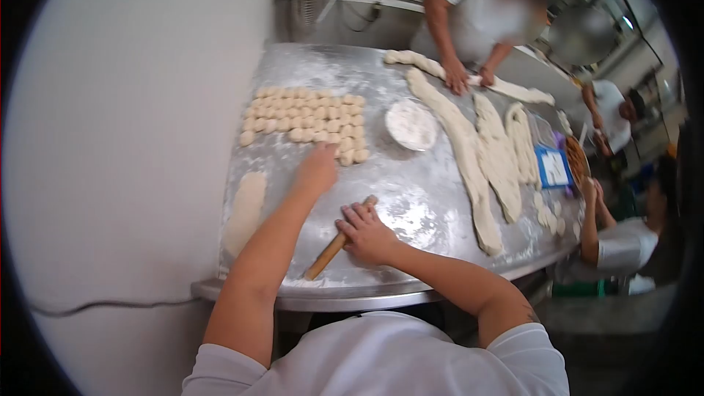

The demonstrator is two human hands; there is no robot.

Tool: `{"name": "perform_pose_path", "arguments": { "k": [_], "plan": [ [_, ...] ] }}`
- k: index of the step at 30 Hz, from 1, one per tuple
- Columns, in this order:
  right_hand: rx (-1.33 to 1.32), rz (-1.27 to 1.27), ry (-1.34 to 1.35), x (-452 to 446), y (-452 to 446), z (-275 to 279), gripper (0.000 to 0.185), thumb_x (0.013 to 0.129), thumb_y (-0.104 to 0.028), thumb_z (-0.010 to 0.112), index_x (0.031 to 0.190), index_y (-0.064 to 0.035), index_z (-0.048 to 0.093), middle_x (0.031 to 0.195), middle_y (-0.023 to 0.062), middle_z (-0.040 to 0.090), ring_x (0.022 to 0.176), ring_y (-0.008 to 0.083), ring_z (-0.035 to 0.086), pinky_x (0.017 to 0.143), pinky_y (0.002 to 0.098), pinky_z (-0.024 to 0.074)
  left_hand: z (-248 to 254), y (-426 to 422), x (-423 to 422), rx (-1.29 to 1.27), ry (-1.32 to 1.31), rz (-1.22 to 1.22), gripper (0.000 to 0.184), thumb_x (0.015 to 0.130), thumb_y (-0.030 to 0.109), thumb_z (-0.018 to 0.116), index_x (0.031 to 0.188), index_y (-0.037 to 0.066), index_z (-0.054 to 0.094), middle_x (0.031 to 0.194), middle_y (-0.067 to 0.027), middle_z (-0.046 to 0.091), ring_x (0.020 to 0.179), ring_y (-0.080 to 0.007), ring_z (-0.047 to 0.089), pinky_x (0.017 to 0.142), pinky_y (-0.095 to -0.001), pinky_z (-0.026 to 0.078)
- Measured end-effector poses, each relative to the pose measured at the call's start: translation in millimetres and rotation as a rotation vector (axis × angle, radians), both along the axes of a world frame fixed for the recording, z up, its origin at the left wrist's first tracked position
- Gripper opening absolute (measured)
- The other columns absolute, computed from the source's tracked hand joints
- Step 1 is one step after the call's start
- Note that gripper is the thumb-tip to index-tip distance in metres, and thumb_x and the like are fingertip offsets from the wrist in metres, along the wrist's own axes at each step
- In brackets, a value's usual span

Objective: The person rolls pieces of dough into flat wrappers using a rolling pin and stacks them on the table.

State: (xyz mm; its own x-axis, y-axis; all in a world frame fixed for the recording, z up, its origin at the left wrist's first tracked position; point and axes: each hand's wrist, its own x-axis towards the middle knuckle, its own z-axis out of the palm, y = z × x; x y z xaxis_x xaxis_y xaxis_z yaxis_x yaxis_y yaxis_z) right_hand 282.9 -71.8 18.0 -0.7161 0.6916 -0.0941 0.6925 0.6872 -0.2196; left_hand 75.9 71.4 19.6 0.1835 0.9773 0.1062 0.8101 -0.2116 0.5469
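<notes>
My left hand [318, 169] reaches to the near edge of a block of small dough balls [304, 112]. Its fingers are drawn together on a ball there; the fingertips are partly hidden. Under my right hand [367, 235] lies a wooden rolling pin [327, 255], slanted on the floured metal table, and the fingers rest over its upper part. A flat, long piece of rolled dough [247, 209] lies to the left of my left arm. Beyond my right hand stands a bowl of flour [411, 125].
Long dough strips [463, 158] stretch across the right half of the metal table [396, 176]. A co-worker [477, 11] handles a dough rope [517, 91] at the far side. Other people work at right, near a blue-and-white package [553, 167] and small dough pieces [548, 216]. A wall borders the left.
</notes>
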Motion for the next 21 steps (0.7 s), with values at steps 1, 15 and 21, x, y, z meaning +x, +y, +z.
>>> {"name": "perform_pose_path", "arguments": {
  "k": [1, 15, 21],
  "plan": [
    [0.011, -0.005, -0.002, -1.1, 0.9, 1.7, 0.068, 0.096, -0.04, 0.074, 0.154, -0.0089, 0.057, 0.167, 0.0231, 0.043, 0.158, 0.0458, 0.035, 0.129, 0.0652, 0.0261, -3.1, 6.4, 5.4, -0.012, 0.023, -0.002, 0.04, 0.092, 0.007, 0.07, 0.132, 0.006, 0.065, 0.139, -0.0218, 0.061, 0.123, -0.0421, 0.067, 0.102, -0.0532, 0.057],
    [0.082, -0.01, 0.014, 4.2, 11.6, -10.6, 0.065, 0.094, -0.039, 0.077, 0.151, -0.011, 0.063, 0.162, 0.0208, 0.05, 0.153, 0.0451, 0.039, 0.128, 0.0653, 0.0262, 1.2, 4.8, -26.4, -0.048, -0.046, 0.007, 0.037, 0.09, 0.002, 0.069, 0.127, 0.001, 0.066, 0.128, -0.0271, 0.066, 0.117, -0.0469, 0.066, 0.102, -0.0538, 0.055],
    [0.074, -0.02, 0.019, 3.0, 11.9, -14.1, 0.061, 0.095, -0.038, 0.076, 0.15, -0.0127, 0.064, 0.163, 0.0208, 0.05, 0.152, 0.0458, 0.041, 0.127, 0.0665, 0.0268, -18.3, 4.5, -13.1, 0.0, -0.087, -0.018, 0.044, 0.088, 0.002, 0.071, 0.132, 0.006, 0.069, 0.129, -0.0263, 0.066, 0.12, -0.046, 0.065, 0.103, -0.0519, 0.054]
  ]
}}
